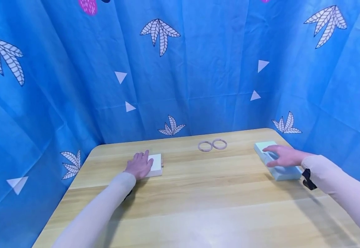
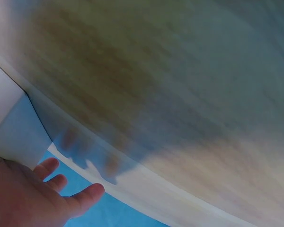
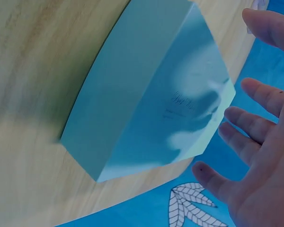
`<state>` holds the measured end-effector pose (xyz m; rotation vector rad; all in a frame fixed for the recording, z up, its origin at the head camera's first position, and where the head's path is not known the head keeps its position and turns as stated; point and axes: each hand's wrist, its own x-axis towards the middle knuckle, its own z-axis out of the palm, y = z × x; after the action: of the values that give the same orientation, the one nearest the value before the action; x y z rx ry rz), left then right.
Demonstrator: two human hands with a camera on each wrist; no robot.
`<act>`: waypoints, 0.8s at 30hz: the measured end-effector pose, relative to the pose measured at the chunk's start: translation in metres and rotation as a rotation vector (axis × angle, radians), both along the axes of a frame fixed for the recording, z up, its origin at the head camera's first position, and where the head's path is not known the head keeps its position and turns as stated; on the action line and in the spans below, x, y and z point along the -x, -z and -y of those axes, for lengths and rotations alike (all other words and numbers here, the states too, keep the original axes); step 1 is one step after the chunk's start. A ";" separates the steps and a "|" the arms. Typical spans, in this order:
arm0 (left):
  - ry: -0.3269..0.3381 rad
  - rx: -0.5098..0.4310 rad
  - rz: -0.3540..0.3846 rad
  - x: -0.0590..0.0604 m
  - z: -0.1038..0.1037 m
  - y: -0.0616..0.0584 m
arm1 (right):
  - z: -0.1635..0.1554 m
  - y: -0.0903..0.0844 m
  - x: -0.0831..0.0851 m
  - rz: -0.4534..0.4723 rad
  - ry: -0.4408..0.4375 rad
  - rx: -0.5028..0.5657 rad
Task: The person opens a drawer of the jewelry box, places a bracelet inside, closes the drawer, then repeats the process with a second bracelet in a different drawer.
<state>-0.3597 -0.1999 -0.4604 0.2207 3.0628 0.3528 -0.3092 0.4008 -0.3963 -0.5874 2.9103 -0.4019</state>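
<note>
Two flat boxes: white (image 1: 155,164) under left hand (image 1: 139,165), teal (image 1: 277,162) under right hand (image 1: 283,155).

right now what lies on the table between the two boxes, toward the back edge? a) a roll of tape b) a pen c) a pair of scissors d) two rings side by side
d, since the head view shows two rings lying side by side on the wooden table, between the white box and the pale blue box.
</note>
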 end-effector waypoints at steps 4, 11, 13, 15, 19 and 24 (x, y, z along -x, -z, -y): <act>-0.001 -0.013 -0.015 0.000 -0.001 0.002 | -0.002 0.000 0.004 0.016 0.026 -0.023; -0.003 -0.001 -0.008 -0.002 -0.001 0.000 | -0.006 0.009 0.009 0.034 0.041 -0.064; -0.001 -0.007 -0.010 -0.001 -0.002 -0.001 | -0.006 0.010 0.009 0.026 0.043 -0.060; -0.003 -0.011 -0.015 -0.001 -0.002 -0.002 | -0.007 0.011 0.009 0.022 0.046 -0.058; -0.012 -0.008 -0.010 -0.002 -0.002 -0.003 | -0.007 0.013 0.009 0.032 0.050 -0.055; -0.009 -0.007 -0.004 -0.002 -0.002 -0.002 | -0.006 0.013 0.011 0.039 0.053 -0.039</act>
<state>-0.3578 -0.1977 -0.4585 0.2088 3.0675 0.3647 -0.3200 0.4069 -0.4091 -0.4922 2.8940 -0.3578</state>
